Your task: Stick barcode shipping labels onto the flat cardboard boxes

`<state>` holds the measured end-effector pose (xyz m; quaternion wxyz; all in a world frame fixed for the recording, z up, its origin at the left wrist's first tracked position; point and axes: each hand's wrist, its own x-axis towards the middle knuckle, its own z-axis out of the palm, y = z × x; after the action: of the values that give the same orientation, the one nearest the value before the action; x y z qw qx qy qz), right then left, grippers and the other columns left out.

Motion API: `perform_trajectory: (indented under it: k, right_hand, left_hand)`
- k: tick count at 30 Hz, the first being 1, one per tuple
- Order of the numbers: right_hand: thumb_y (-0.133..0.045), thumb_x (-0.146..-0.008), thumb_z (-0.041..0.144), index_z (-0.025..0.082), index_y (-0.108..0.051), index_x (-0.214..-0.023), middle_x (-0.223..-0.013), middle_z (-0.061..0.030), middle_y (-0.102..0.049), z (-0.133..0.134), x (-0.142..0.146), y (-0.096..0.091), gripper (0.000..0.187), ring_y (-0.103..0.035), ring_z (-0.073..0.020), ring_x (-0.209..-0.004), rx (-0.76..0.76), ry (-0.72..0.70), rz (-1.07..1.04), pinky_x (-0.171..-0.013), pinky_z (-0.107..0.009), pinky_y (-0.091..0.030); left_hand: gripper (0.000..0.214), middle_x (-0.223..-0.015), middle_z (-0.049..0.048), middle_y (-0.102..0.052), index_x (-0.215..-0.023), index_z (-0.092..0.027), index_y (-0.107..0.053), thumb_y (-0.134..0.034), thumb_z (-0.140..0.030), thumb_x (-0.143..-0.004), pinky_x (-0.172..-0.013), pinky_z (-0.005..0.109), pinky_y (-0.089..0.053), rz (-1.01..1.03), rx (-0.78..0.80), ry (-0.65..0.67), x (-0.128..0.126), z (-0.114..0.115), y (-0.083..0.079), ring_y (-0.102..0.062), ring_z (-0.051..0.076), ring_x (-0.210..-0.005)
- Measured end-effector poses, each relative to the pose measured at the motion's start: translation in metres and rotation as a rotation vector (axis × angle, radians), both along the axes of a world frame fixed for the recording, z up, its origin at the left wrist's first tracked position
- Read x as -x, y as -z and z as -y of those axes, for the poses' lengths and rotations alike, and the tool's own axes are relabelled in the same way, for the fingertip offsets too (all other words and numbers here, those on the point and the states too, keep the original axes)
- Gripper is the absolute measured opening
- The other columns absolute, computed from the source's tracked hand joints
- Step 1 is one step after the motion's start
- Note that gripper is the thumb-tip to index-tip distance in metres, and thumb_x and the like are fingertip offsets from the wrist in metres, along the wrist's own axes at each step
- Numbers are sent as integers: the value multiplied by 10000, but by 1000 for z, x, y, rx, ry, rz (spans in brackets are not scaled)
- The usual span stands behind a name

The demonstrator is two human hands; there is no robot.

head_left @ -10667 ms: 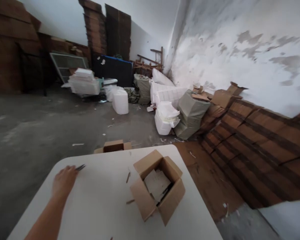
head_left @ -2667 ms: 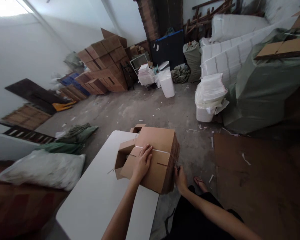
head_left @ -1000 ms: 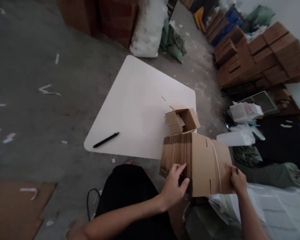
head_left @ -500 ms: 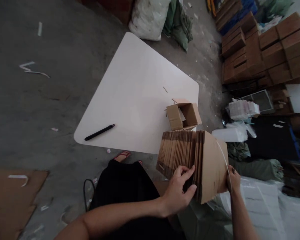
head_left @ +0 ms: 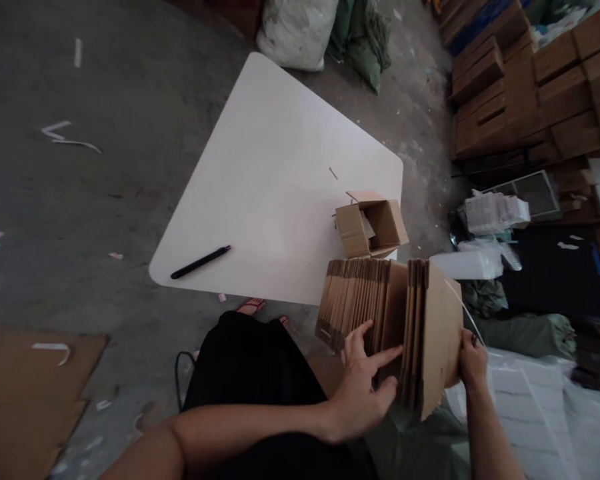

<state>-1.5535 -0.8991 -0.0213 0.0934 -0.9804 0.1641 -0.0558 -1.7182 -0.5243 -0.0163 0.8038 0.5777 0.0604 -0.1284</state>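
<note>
A stack of flattened cardboard boxes (head_left: pixel 365 300) stands on edge at the white table's (head_left: pixel 280 167) near right corner. My left hand (head_left: pixel 365 380) has its fingers pushed into a gap in the stack, splitting off a few sheets (head_left: pixel 435 333). My right hand (head_left: pixel 473 363) grips those sheets from the far side; a loose white strap (head_left: pixel 465 310) hangs by it. A small open cardboard box (head_left: pixel 373 227) sits just beyond the stack. A black pen (head_left: pixel 200 262) lies near the table's left corner.
Stacked brown cartons (head_left: pixel 525 87) fill the upper right. A white sack (head_left: pixel 295 27) and green bags (head_left: pixel 363 33) lie beyond the table. White foam packs (head_left: pixel 525 413) are at lower right. Flat cardboard (head_left: pixel 25 393) lies on the concrete floor at left.
The gap in the stack has widened: my right hand has pulled the outer sheets further right and my left fingers have slid deeper between them.
</note>
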Motion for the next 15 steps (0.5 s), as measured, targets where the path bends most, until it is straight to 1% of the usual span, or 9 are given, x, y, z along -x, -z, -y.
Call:
perform_trajectory:
  k: [2, 4, 10, 12, 15]
  right_hand:
    - [-301, -714, 803, 88, -681, -942, -952, -204, -687, -1, 0, 0, 841, -581, -281, -849, -17, 33, -3, -740, -389, -442]
    - [-317, -700, 806, 73, -677, -947, -978, -225, -679, -3, 1, -1, 854, -578, -293, -858, -32, 57, -2, -744, -396, -435]
    - [-375, -686, 780, 94, -670, -968, -1013, -189, -677, -11, 3, -2, 798, -569, -284, -914, -83, 56, 15, -773, -365, -431]
    - [-376, -697, 763, 99, -667, -976, -1012, -181, -676, -11, 4, -2, 777, -567, -281, -914, -90, 55, 13, -783, -368, -427]
    - [-383, -704, 746, 103, -658, -985, -1003, -172, -672, -11, 4, -1, 753, -566, -274, -908, -97, 46, 2, -786, -364, -424]
  left_hand:
    - [557, -1589, 78, -121, -1286, -347, -613, -586, -144, -768, -1152, 644, -67, -16, 21, 27, 1, 0, 1, -40, 343, -1468]
    - [565, -1604, 81, -113, -1303, -327, -601, -582, -150, -767, -1156, 637, -61, -17, 29, 42, 2, -1, 2, -27, 333, -1475]
    - [621, -1619, 80, -134, -1374, -294, -531, -599, -194, -765, -1169, 599, -83, -8, -6, 109, 4, -11, -5, -60, 325, -1476]
    - [610, -1615, 89, -142, -1366, -270, -544, -604, -192, -764, -1173, 575, -114, -7, 9, 110, 4, -13, -7, -109, 331, -1462]
    - [568, -1578, 126, -221, -1317, -189, -582, -598, -149, -751, -1167, 508, -204, -3, 97, 46, 2, -13, -8, -268, 309, -1397]
